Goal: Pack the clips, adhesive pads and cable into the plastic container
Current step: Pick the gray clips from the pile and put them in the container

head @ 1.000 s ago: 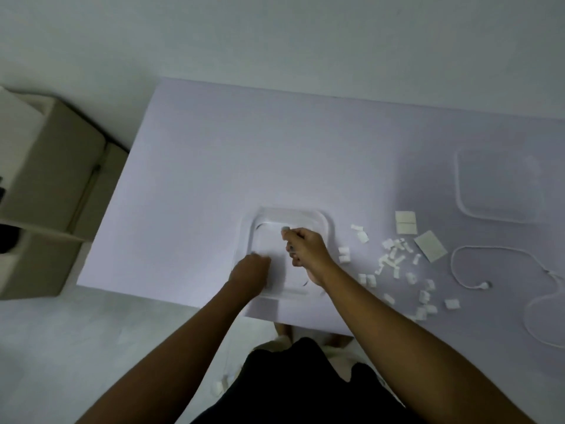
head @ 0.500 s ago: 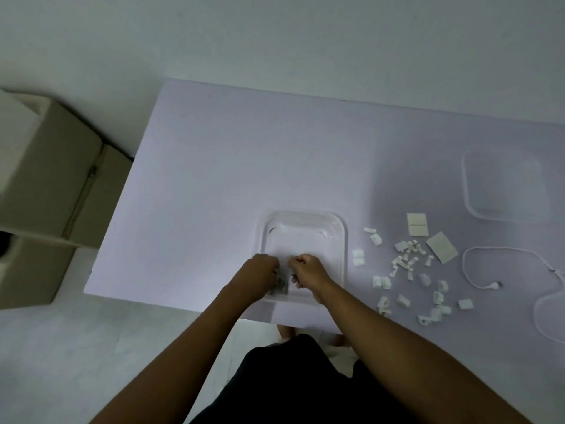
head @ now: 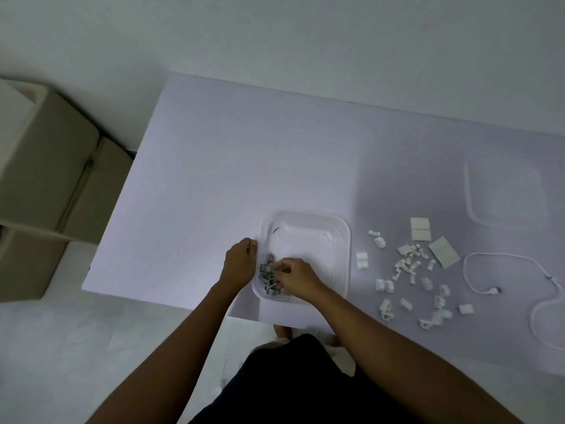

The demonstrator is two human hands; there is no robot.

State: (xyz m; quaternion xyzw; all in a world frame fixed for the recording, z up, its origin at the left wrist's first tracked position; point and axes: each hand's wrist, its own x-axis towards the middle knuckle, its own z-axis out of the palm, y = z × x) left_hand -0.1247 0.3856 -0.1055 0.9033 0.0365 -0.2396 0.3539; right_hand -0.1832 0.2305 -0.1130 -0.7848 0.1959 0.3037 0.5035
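The clear plastic container (head: 308, 221) sits near the table's front edge. Several small clips (head: 267, 275) lie in its near-left corner. My right hand (head: 295, 278) is inside the container, fingers pinched over those clips. My left hand (head: 240, 261) rests against the container's outer left wall, fingers curled. More white clips (head: 409, 267) are scattered on the table to the right. Two adhesive pads (head: 420, 229) (head: 444, 252) lie beyond them. A white cable (head: 495, 270) curls at the far right.
The container's clear lid (head: 506, 197) lies at the far right of the white table (head: 244, 163). Cardboard boxes (head: 46, 166) stand on the floor to the left. The table's front edge runs just below my hands.
My right hand came back from the container's far side to its near-left corner. My left hand slid from the rim to the outer left wall. Clips now show in the container.
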